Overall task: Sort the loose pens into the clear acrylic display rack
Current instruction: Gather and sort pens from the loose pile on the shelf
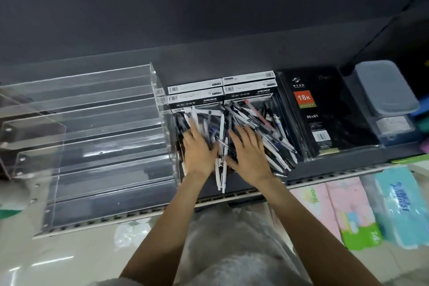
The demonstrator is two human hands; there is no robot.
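We have both hands spread flat on the heap of loose pens (234, 132), which lies on the dark shelf (325, 169) between the clear acrylic display rack (92, 137) on the left and the black diary packs (325, 114) on the right. Our left hand (199, 151) presses on the heap's left side with a wide, open grip, fingers splayed and holding nothing; our right hand (249, 153) does the same just beside it, also wide and empty. A few white pens (220, 169) poke out between the two hands toward the shelf's front edge. Behind the heap stand the black-and-white pen boxes (222, 93).

The rack's stepped tiers look empty, so we judge the sorting has hardly begun. The step in hand seems to be gathering a bundle. To do it well, we should rake a small group together so the barrels lie parallel, then close the fingers around them rather than grab a crossed tangle. Keeping like pens together, white barrels apart from black, would make the tiers neat. The pens overhanging the front edge could roll off, so we should draw those in first.
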